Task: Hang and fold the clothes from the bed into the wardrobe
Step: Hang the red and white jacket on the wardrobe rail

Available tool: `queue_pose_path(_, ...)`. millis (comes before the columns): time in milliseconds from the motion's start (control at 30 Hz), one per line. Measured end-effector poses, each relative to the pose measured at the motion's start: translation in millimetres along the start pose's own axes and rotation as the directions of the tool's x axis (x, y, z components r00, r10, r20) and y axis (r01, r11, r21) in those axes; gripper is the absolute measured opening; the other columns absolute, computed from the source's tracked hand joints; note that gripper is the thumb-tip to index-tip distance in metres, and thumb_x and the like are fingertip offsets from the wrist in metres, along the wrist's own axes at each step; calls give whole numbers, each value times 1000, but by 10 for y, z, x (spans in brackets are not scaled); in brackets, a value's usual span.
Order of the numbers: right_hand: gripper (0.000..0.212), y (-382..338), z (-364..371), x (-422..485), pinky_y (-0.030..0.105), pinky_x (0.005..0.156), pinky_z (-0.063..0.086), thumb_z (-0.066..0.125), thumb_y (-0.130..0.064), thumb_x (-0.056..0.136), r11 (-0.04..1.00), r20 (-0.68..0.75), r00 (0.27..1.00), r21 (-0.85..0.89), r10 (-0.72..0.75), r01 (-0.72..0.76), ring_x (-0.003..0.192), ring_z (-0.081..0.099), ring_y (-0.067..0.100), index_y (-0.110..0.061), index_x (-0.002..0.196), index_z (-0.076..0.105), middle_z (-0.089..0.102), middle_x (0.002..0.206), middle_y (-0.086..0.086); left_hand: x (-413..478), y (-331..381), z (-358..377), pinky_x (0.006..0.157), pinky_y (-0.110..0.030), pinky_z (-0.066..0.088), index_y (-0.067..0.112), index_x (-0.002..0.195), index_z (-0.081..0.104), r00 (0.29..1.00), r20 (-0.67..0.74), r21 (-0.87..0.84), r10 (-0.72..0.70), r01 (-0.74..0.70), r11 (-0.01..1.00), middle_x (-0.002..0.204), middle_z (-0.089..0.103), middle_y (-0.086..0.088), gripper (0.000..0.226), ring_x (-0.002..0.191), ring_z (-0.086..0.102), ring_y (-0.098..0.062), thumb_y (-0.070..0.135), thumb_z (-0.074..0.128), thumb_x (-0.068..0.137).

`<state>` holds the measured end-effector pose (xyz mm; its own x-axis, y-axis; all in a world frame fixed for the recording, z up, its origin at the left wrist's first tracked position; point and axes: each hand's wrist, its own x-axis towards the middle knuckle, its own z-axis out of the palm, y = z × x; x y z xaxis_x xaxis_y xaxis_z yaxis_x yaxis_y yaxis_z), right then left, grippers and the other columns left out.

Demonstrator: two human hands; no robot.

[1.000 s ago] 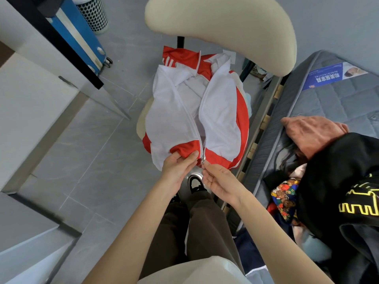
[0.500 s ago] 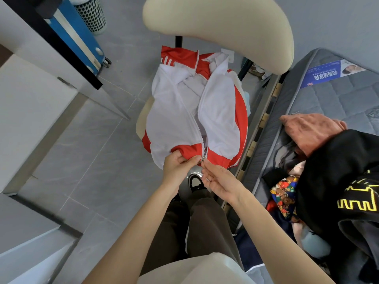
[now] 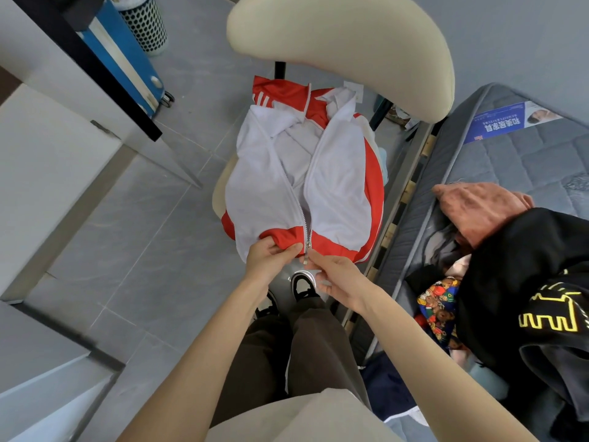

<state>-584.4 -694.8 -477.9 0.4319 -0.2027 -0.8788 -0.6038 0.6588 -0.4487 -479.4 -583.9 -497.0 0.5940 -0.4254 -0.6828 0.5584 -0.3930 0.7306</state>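
A red and white zip jacket (image 3: pixel 338 186) lies spread on the seat of a cream chair (image 3: pixel 344 43), white lining up and front open. My left hand (image 3: pixel 271 256) pinches the red hem just left of the zip. My right hand (image 3: pixel 334 275) pinches the hem on the other side, at the metal zip slider (image 3: pixel 308 247). The zip is joined only at the very bottom. On the bed (image 3: pixel 510 161) at the right sits a heap of clothes: a pink-brown garment (image 3: pixel 478 208), a black top with yellow print (image 3: pixel 535 282) and a colourful cartoon-print piece (image 3: pixel 439 301).
A white desk with a black edge (image 3: pixel 47 148) stands at the left, a blue suitcase (image 3: pixel 127 59) and a perforated bin (image 3: pixel 146 23) behind it. White furniture (image 3: pixel 38 378) fills the lower left. Grey tiled floor (image 3: pixel 143 234) lies between. My legs and shoes are below my hands.
My hands have stayed at the jacket's bottom hem, fingers shifting slightly around the zip slider. The jacket has not visibly moved.
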Motion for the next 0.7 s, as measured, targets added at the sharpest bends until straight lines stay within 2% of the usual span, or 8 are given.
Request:
queue_pose_path(133,16,-60,-68,-93,15,53,40,71,-29,87,992,11,1000,-127,-4,5,58,40,7,-16,95,76,67,87,-2,35,26,-47,66,-13,51,21,82,70,999,50,62,5,-9,998,75,74,11,12,76,69,-1,13,78,78)
queue_pose_path(200,17,-120,-91,-93,16,53,40,71,-24,87,988,1,1000,-155,12,-12,57,42,7,-14,100,75,69,85,-2,29,5,-61,64,-11,49,22,81,69,998,61,91,3,-9,996,72,73,13,13,72,68,2,13,78,79)
queue_pose_path(267,15,-197,-78,-70,15,53,40,69,-20,89,984,-1,999,-171,46,-46,56,43,6,-12,100,75,69,78,-4,27,-30,-69,69,-17,52,21,80,68,999,46,119,4,-9,993,71,72,12,13,70,67,1,11,76,80)
queue_pose_path(367,8,-331,-27,-24,13,52,36,66,-16,90,981,-23,994,-158,110,-112,54,42,4,-14,90,73,68,68,-9,0,-72,-67,85,-33,56,19,81,67,999,31,139,-24,19,990,80,72,4,12,80,68,-9,9,74,82)
queue_pose_path(433,10,-450,13,13,13,50,33,63,-13,91,984,-23,991,-117,130,-131,54,39,3,-15,86,71,66,62,-11,-25,-98,-71,89,-39,55,19,83,67,998,40,152,-40,33,988,85,72,-1,12,86,68,-16,9,74,82)
queue_pose_path(533,9,-731,53,71,13,51,29,63,-9,91,991,-66,997,-120,45,-53,53,35,3,-13,86,69,66,67,-8,-61,-166,-111,93,-44,53,14,88,68,996,41,155,-76,69,985,93,73,-8,10,94,68,-24,8,74,82)
queue_pose_path(633,8,-1033,65,120,12,51,35,64,-10,90,995,-130,988,-71,-82,73,55,41,3,-12,85,70,69,65,-7,-76,-251,-177,96,-43,51,15,95,68,990,11,145,-143,140,979,100,71,-9,15,99,67,-24,9,74,82)
queue_pose_path(700,5,-1124,86,127,14,55,38,68,-14,88,981,-148,979,-157,-137,113,58,44,4,-11,87,71,70,69,-6,-59,-289,-205,96,-41,50,11,103,64,983,-46,168,-179,185,968,105,69,-10,23,103,64,-26,12,74,82)
